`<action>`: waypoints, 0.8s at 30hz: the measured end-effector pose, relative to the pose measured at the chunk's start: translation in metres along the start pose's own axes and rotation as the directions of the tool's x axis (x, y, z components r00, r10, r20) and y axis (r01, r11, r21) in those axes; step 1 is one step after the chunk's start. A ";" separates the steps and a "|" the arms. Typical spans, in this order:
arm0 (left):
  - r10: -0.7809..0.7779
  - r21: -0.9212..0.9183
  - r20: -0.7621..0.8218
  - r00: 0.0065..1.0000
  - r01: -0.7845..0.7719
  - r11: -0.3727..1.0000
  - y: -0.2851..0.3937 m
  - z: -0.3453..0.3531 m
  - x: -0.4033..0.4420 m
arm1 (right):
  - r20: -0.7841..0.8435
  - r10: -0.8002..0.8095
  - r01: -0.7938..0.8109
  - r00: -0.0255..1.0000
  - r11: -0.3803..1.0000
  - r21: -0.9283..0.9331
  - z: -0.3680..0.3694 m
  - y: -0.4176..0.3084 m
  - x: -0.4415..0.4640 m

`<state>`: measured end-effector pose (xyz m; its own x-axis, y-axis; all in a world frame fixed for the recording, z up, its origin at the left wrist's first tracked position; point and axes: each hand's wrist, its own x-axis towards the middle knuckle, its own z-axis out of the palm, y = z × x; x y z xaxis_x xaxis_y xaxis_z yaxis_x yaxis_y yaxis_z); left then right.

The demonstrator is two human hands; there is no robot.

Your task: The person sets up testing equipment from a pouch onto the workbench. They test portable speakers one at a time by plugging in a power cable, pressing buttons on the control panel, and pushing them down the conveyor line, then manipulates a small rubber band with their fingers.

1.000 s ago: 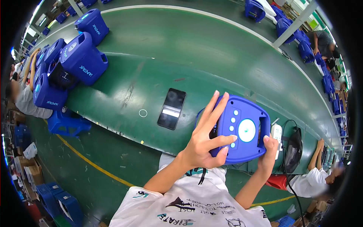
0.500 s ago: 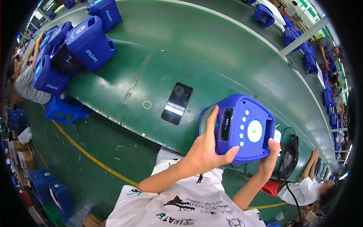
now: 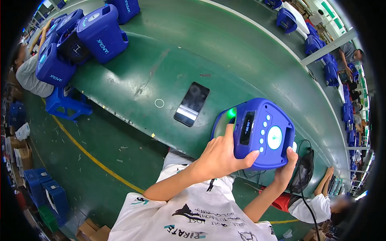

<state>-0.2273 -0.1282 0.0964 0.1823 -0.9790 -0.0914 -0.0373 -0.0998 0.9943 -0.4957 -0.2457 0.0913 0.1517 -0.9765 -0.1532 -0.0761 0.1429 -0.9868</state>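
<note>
A blue speaker (image 3: 261,120) with a lit round dial, a column of lit buttons and a small display is tilted over the green bench. A green light glows on its left side. My left hand (image 3: 225,154) grips its near left edge, thumb by the lowest button and some fingers hidden. At the handle end on the right, my right hand (image 3: 286,166) is wrapped round the near corner, its thumb on top. A black phone (image 3: 192,104) lies on the bench to the left of the speaker, and a thin white ring (image 3: 159,103) lies beyond it.
Several blue speakers (image 3: 102,38) stand at the upper left by a seated person (image 3: 30,76) and a blue stool (image 3: 66,105). A black mesh bag (image 3: 302,170) and cable lie at the right, near another person (image 3: 311,207). More speakers line the far bench.
The raised fingers of my left hand have come down around the speaker's side. The speaker has tilted, so its display and glowing side now show. The view has shifted slightly.
</note>
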 end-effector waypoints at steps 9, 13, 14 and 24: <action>-0.002 0.065 0.023 1.000 0.000 0.998 0.000 -0.002 0.004 | 0.040 -0.047 0.048 0.998 0.999 -0.004 0.004 -0.003 0.001; -0.025 0.067 0.024 0.999 0.024 0.998 0.000 -0.001 0.002 | 0.011 -0.062 0.062 0.998 0.998 -0.014 0.001 0.003 0.000; 0.007 0.058 -0.007 1.000 -0.007 0.998 0.000 -0.001 0.003 | 0.023 -0.072 0.072 0.997 0.997 -0.012 0.000 0.003 0.001; -0.008 0.065 -0.024 1.000 0.009 0.998 0.002 -0.016 -0.002 | 0.201 -0.244 0.303 0.949 0.882 -0.362 0.022 0.021 0.008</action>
<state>-0.2120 -0.1234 0.0990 0.2066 -0.9735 -0.0977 -0.0993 -0.1202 0.9878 -0.4741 -0.2473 0.0681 0.3603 -0.9290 0.0849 -0.3775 -0.2284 -0.8974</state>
